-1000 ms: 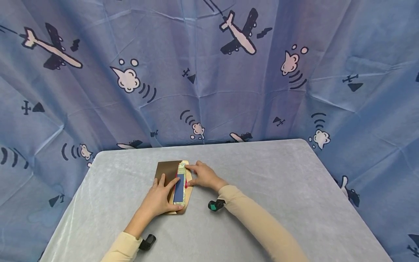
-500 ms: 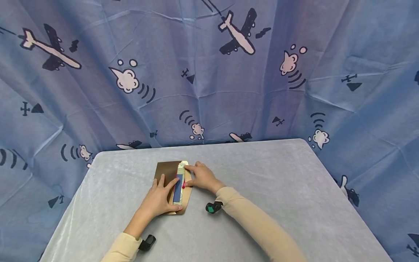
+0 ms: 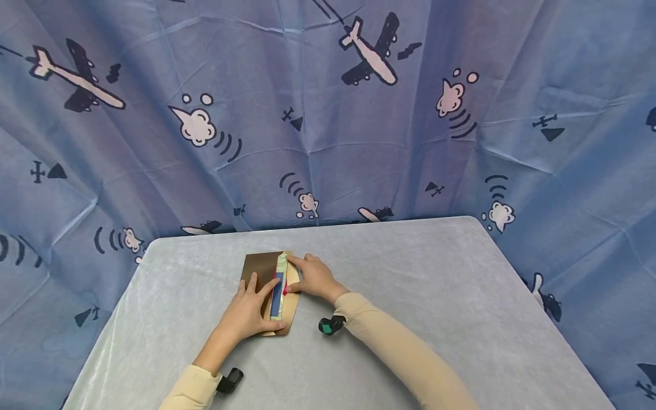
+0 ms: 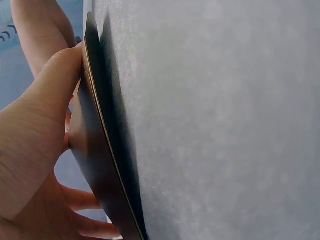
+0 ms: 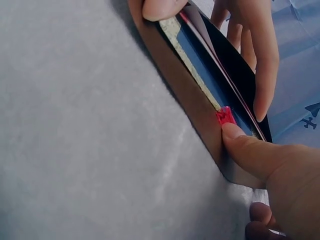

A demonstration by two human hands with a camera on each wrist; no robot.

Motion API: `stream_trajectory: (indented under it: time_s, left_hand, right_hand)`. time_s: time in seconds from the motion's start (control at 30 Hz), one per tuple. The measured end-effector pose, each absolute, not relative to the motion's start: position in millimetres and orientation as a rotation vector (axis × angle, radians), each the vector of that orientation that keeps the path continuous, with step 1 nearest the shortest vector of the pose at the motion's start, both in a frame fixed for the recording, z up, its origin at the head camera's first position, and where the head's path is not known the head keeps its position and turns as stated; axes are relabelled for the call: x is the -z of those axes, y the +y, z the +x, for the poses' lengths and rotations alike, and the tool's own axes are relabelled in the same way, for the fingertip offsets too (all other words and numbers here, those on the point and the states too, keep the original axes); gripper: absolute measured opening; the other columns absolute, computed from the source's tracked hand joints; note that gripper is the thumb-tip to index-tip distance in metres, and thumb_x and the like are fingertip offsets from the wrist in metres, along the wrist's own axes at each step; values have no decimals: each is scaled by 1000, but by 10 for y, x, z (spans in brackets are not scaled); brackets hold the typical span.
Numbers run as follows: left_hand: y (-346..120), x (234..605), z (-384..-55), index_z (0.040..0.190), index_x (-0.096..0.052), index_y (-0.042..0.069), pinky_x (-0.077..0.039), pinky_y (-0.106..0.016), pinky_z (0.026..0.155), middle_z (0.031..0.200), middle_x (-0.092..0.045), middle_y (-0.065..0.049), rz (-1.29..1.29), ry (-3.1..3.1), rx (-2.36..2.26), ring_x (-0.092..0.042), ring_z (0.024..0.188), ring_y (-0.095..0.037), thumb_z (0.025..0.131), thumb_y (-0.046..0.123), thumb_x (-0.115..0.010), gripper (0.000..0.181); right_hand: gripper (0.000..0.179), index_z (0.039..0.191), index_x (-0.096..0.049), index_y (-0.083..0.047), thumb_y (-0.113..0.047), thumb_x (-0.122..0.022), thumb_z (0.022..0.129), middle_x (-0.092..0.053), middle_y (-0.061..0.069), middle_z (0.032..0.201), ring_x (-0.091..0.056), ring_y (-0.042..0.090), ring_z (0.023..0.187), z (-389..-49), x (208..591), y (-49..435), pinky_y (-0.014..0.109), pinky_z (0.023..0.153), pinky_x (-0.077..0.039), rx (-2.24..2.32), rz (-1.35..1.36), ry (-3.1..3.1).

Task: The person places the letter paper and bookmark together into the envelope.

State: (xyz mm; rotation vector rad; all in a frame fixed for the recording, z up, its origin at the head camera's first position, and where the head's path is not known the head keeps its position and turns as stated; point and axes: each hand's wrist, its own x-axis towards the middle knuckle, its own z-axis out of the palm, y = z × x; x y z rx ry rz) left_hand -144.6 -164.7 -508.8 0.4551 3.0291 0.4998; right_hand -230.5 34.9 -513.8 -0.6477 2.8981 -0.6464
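A brown envelope (image 3: 260, 265) lies on the table, its tan flap (image 3: 292, 310) opened to the right. Partly inside it sits a flat card (image 3: 277, 296), blue with a pale patterned border. A small pink-red piece (image 5: 226, 116) shows at the card's right edge. My left hand (image 3: 248, 312) is spread over the envelope, index finger by the card and thumb at the near end. My right hand (image 3: 316, 278) touches the card's right edge, index finger at the far corner and thumb at the pink-red piece. In the left wrist view the envelope (image 4: 95, 135) appears edge-on beneath the left thumb.
A grey cloth-covered table (image 3: 410, 267) extends around the envelope. Behind it hangs a blue curtain (image 3: 328, 131) printed with airplanes. Black wrist cameras (image 3: 230, 380) are strapped at both sleeves.
My right hand has moved slightly left, and the card has slid further left into the envelope, so a narrower strip shows. The left hand stays nearly still.
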Motion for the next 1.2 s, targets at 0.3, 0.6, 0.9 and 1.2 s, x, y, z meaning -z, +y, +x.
stream_trajectory:
  time_s: [0.3, 0.6, 0.9, 1.2]
  left_hand:
    - [-1653, 5089, -1455, 151, -43, 23, -44, -70, 97, 153, -28, -41, 443, 3016, -506, -33, 132, -68, 66, 63, -82, 102]
    - [-1656, 5100, -1459, 151, -43, 22, -44, -70, 97, 152, -29, -41, 448, 3022, -502, -33, 132, -68, 65, 63, -83, 103]
    - [-1652, 5098, -1459, 150, -43, 22, -44, -69, 97, 151, -30, -42, 464, 3035, -488, -35, 131, -68, 65, 64, -82, 102]
    - [-1653, 5107, -1465, 150, -43, 22, -45, -68, 97, 151, -30, -41, 461, 3032, -484, -35, 132, -68, 65, 65, -82, 103]
  right_hand:
    - [96, 152, -41, -26, -51, -85, 70, -61, 10, 105, -54, 19, 85, -2328, 5152, 300, 32, 71, -46, 612, -601, 2913]
    - [92, 149, -46, -22, -49, -85, 70, -62, 9, 103, -55, 19, 84, -2323, 5173, 269, 33, 74, -45, 623, -599, 2929]
    - [90, 150, -45, -24, -51, -84, 73, -61, 5, 100, -48, 14, 78, -2331, 5145, 238, 31, 72, -38, 619, -574, 2906]
    - [90, 150, -44, -26, -50, -84, 73, -59, 4, 97, -46, 13, 76, -2343, 5126, 227, 29, 69, -33, 647, -579, 2875]
